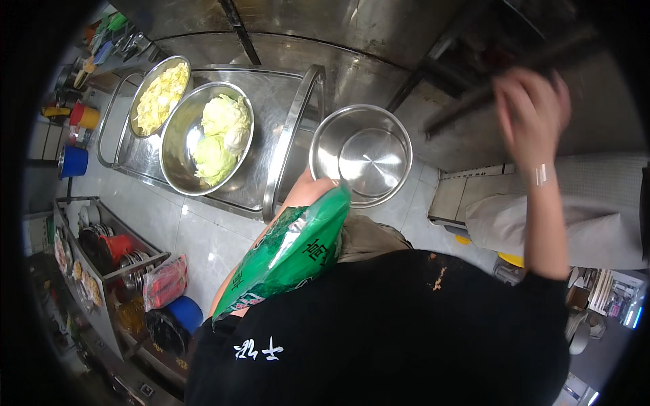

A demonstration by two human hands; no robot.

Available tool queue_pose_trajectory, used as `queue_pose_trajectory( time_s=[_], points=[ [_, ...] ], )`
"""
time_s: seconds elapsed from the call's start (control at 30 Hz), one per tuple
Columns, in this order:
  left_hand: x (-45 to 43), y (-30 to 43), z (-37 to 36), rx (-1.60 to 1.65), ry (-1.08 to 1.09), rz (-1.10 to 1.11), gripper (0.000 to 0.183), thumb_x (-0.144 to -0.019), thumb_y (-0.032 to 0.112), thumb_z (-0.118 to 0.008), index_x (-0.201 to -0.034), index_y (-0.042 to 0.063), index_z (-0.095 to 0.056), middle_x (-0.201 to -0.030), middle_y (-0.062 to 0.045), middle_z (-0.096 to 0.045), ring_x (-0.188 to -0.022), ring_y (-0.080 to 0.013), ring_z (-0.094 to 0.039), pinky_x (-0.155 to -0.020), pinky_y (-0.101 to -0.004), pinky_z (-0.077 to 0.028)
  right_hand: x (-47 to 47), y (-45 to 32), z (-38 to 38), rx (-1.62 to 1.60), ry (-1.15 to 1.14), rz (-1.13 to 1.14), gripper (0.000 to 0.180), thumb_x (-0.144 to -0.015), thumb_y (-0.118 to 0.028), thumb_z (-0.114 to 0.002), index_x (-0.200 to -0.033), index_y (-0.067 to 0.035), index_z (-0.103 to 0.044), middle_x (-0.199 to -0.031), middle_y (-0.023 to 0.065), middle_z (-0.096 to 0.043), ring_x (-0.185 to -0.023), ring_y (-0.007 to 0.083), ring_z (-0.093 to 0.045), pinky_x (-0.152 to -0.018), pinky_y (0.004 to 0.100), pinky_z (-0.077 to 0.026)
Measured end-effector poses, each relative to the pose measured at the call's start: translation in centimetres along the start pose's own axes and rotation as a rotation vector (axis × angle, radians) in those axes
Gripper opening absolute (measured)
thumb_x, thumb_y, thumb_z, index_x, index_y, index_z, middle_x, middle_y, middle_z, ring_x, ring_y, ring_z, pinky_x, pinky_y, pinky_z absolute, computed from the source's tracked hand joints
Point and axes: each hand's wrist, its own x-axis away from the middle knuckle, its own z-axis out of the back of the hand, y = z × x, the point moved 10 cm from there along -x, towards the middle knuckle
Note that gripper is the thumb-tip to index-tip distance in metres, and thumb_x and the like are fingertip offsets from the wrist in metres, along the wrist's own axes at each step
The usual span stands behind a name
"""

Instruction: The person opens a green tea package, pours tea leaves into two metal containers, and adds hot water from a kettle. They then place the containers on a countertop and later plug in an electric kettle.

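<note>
My left hand [317, 187] grips the near-left rim of a deep, round stainless steel pot [376, 157], with nothing in it but reflections. Between my left forearm and chest rests a green plastic bag [299, 248] that bears printed writing; its contents are hidden. My right hand [530, 109] is raised at the upper right, blurred, in front of a dark metal bar [457, 109] by a shadowed opening. Its fingers look bent, and whether they touch the bar is unclear. A clear strip [541, 174] crosses my right wrist.
Left of the pot stands a steel cart [277, 101]. It carries a steel bowl [172, 167] of whole cabbages [218, 152] and another of shredded pale-yellow vegetable [162, 99]. Steel panels [325, 25] rise ahead. A low steel shelf unit [109, 274] and a blue bucket [185, 312] stand lower left.
</note>
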Motion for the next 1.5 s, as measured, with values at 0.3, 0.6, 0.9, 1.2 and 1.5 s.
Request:
queue_pose_trajectory(
  time_s=[0.3, 0.6, 0.9, 1.2, 1.5],
  points=[
    [-11.2, -4.4, -4.0, -0.298, -0.436, -0.270, 0.042, -0.084, 0.005, -0.061, -0.126, 0.001, -0.056, -0.101, -0.008, -0.066, -0.085, -0.0148, -0.063, -0.066, -0.0323, -0.051, 27.6, -2.3, 14.8, -0.203, 0.504, -1.249, 0.067, -0.100, -0.009, -0.049, -0.156, 0.003, -0.015, -0.159, 0.0196, -0.025, -0.145, 0.0282, -0.028, -0.120, 0.0408, -0.019],
    [-14.9, -1.4, -7.5, -0.245, -0.483, -0.097, 0.035, -0.085, 0.005, -0.057, -0.120, 0.000, -0.057, -0.097, -0.011, -0.067, -0.079, -0.0175, -0.064, -0.064, -0.0329, -0.053, 15.3, -9.6, 3.3, -0.417, -0.116, -0.892, 0.100, -0.077, -0.019, -0.082, -0.154, 0.002, -0.021, -0.158, 0.0225, -0.028, -0.148, 0.0364, -0.026, -0.119, 0.0471, -0.026],
    [-22.1, 2.0, -11.9, -0.135, -0.325, -0.039, 0.029, -0.087, 0.004, -0.053, -0.115, 0.000, -0.058, -0.093, -0.014, -0.067, -0.074, -0.0203, -0.066, -0.061, -0.0336, -0.055, 8.6, -7.5, -18.3, -1.509, -0.415, -0.689, 0.052, -0.082, -0.018, -0.077, -0.130, -0.004, -0.059, -0.126, 0.0159, -0.063, -0.116, 0.0303, -0.060, -0.101, 0.0380, -0.047],
    [-31.0, 8.0, -3.2, -0.115, 0.142, -0.069, 0.036, -0.090, 0.005, -0.046, -0.125, 0.002, -0.047, -0.090, -0.016, -0.065, -0.059, -0.0206, -0.064, -0.047, -0.0311, -0.054, 26.5, 18.0, -31.2, -1.651, 0.679, -1.929, 0.035, -0.094, -0.011, -0.065, -0.126, -0.002, -0.055, -0.119, 0.0093, -0.063, -0.100, 0.0223, -0.064, -0.082, 0.0381, -0.056],
    [-26.7, 1.4, -1.8, -0.023, 0.255, 0.068, 0.029, -0.091, 0.010, -0.049, -0.119, 0.003, -0.050, -0.081, -0.015, -0.065, -0.055, -0.0235, -0.062, -0.045, -0.0325, -0.048, 30.2, 53.4, -45.5, -1.554, 1.270, -1.816, 0.018, -0.097, -0.012, -0.058, -0.114, -0.008, -0.062, -0.115, 0.0090, -0.065, -0.104, 0.0283, -0.062, -0.081, 0.0454, -0.055]
  ],
)
